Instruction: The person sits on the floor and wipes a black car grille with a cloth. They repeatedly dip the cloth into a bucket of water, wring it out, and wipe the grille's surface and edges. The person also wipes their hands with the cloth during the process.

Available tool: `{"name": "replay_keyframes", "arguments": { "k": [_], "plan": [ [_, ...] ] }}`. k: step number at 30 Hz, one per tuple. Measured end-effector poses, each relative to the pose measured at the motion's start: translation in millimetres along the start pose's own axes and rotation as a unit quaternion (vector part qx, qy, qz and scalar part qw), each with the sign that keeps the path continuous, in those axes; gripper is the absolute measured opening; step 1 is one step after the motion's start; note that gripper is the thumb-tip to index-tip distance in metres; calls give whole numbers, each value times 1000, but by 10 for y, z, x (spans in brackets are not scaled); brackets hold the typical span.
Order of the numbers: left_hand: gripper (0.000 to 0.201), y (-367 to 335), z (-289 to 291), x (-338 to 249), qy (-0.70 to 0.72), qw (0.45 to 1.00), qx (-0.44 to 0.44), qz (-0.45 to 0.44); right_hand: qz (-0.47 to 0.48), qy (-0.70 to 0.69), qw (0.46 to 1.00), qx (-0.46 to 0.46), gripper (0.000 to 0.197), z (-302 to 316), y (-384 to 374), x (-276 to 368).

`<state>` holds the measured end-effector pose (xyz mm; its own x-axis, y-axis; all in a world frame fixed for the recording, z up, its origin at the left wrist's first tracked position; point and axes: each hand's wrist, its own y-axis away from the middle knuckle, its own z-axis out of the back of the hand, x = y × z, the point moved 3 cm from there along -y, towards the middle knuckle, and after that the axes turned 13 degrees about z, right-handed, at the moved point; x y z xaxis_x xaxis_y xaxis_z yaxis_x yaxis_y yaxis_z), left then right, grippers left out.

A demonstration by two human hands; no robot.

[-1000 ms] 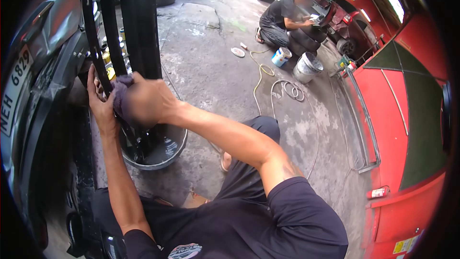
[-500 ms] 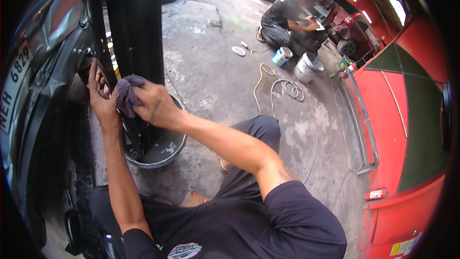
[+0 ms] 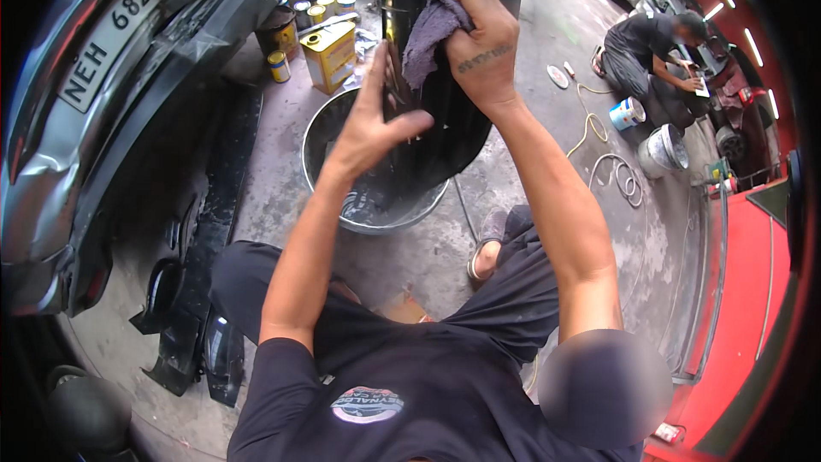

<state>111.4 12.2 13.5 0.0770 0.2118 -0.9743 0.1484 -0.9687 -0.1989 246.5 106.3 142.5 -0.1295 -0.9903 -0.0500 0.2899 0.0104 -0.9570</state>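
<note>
A long, glossy black car panel (image 3: 464, 124) stands upright in front of me, its lower end over a round dark tub (image 3: 363, 228). My right hand (image 3: 486, 50) is closed on a crumpled grey-purple cloth (image 3: 425, 41) and presses it against the panel's upper part. Along the panel's left edge, my left hand (image 3: 368, 133) is open, with fingers stretched up and the thumb pointing right. Whether its fingers touch the edge, I cannot tell. Some wet-looking dark liquid shows at the tub's bottom.
Paint cans (image 3: 325, 2) and a yellow rectangular tin (image 3: 330, 53) stand behind the tub. A dented car bumper (image 3: 158, 90) fills the left, with black trim pieces (image 3: 201, 291) below. At right, a person (image 3: 654, 56) squats near a white bucket (image 3: 663, 152) and coiled hose (image 3: 617, 180).
My view has swung left, bringing the paint cans into sight. The panel has shifted and turned its broad face toward me. My left hand's fingers have straightened beside it; the right still holds the cloth.
</note>
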Motion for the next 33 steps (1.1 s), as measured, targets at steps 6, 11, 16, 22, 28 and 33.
{"name": "replay_keyframes", "arguments": {
  "k": [6, 11, 16, 22, 28, 33],
  "plan": [
    [118, -35, -335, 192, 35, 994, -92, 35, -42, 14, 999, 3, 41, -74, 168, -98],
    [110, -90, -271, 213, 77, 991, -108, 4, -68, 8, 995, 66, 50, -113, 228, -5],
    [109, -222, -37, 63, 54, 990, -125, -30, 49, 142, 975, 163, 40, -43, 408, 221],
    [107, -297, 39, -21, 0, 988, -147, -53, 10, 21, 968, 248, 48, 130, 759, 458],
    [106, -263, 5, -2, -58, 986, -142, -62, 41, -5, 981, 192, 46, 411, 535, 87],
    [104, -228, -36, -23, 2, 993, -118, -23, -51, 236, 956, 166, 49, 467, 121, -200]
  ]
}}
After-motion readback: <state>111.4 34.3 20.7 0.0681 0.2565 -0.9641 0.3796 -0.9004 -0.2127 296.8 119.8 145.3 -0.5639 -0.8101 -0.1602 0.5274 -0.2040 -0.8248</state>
